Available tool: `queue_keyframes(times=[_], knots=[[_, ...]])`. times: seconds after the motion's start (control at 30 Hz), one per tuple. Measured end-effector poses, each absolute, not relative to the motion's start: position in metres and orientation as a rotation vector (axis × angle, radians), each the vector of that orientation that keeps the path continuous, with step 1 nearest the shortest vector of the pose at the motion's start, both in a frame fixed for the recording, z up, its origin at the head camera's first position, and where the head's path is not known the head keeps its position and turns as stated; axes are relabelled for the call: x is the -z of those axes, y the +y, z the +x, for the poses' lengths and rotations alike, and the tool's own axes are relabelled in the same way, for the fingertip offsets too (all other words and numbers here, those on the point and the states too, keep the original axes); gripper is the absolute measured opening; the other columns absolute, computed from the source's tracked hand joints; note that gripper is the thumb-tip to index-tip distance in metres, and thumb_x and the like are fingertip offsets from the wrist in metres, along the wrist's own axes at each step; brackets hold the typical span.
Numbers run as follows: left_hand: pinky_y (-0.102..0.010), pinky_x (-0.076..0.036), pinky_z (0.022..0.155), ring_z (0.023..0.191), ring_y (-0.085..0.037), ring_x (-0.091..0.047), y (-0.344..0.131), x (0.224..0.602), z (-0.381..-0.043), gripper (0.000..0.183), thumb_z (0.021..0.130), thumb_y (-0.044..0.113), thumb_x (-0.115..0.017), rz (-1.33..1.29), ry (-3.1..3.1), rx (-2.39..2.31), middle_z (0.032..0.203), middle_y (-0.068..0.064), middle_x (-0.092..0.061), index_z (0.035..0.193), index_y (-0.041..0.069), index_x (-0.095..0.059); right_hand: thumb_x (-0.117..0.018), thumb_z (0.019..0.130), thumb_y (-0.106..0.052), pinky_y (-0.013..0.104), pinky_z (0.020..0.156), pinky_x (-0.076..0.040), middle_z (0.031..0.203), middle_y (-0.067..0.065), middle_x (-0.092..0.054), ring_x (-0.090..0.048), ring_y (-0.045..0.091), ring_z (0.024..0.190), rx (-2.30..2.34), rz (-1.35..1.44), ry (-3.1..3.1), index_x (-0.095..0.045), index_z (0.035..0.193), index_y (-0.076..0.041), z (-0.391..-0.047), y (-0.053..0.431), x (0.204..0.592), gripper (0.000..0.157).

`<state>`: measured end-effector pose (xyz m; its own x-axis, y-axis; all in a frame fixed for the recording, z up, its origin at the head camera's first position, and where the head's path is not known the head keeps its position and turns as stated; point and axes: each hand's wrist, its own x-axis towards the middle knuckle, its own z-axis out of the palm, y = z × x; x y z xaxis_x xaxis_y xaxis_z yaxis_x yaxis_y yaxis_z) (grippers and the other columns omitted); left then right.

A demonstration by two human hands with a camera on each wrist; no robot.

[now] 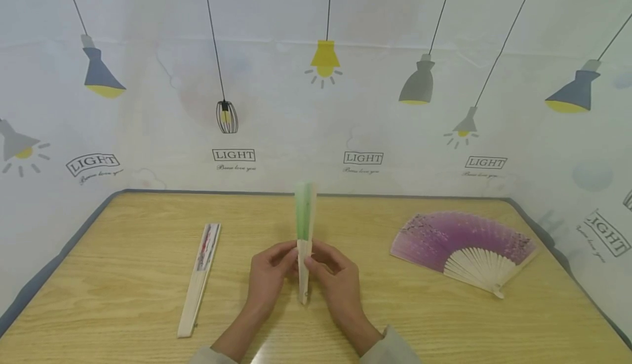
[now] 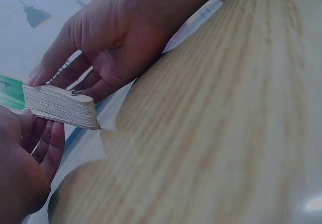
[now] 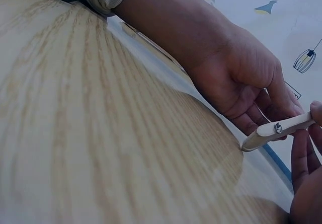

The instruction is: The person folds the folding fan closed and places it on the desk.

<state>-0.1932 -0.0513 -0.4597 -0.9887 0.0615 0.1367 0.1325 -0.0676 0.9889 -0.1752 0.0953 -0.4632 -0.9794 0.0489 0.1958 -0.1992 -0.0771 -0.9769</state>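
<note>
A folded green hand fan (image 1: 304,216) stands nearly upright at the middle of the table, its pale ribs pointing down. My left hand (image 1: 268,271) pinches it from the left with thumb and fingers. From the right side, my right hand (image 1: 339,276) pinches the same ribs. In the left wrist view the stacked ribs (image 2: 60,103) lie closely together, with a metal rivet near the rounded end. The right wrist view shows the rivet end of the fan (image 3: 276,128) between both hands; the green part is out of that view.
On the left lies a folded fan (image 1: 199,279) with a red and dark pattern. A purple fan (image 1: 464,243) with blossom print lies spread on the right. Behind the wooden table (image 1: 355,216) hangs a white cloth (image 1: 276,79) printed with lamps.
</note>
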Motion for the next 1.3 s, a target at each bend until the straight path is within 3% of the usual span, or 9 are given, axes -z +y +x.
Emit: queue_keyframes(times=[0.47,1.0,1.3], knots=[[-0.033,-0.059,0.065,0.073,-0.022,-0.064,-0.052,0.461,-0.194,0.02,0.093,0.017,-0.063,-0.216,-2.095,2.266,0.086,-0.011,-0.068,0.108,0.006,-0.071,-0.074,0.085,-0.026,0.037,0.09,-0.054,0.113,0.002,-0.067,-0.062,0.025,0.101,-2.213,0.198,-2.009,-0.067,0.119,-0.021,-0.174,0.095,0.462,0.035],[-0.03,-0.059,0.064,0.071,-0.018,-0.063,-0.058,0.456,-0.192,0.022,0.09,0.011,-0.067,-0.153,-2.116,2.159,0.091,-0.014,-0.068,0.109,0.001,-0.069,-0.072,0.086,-0.012,0.033,0.088,-0.055,0.109,0.008,-0.065,-0.061,0.025,0.097,-2.115,0.183,-1.983,-0.061,0.126,-0.012,-0.172,0.088,0.467,0.042],[-0.029,-0.059,0.072,0.083,-0.02,-0.065,-0.079,0.449,-0.183,0.027,0.088,0.006,-0.068,-0.057,-2.217,2.135,0.103,-0.013,-0.066,0.114,0.002,-0.067,-0.072,0.086,-0.017,0.029,0.087,-0.055,0.106,0.006,-0.064,-0.062,0.02,0.096,-2.086,0.189,-2.049,-0.061,0.126,-0.012,-0.16,0.064,0.467,0.041]])
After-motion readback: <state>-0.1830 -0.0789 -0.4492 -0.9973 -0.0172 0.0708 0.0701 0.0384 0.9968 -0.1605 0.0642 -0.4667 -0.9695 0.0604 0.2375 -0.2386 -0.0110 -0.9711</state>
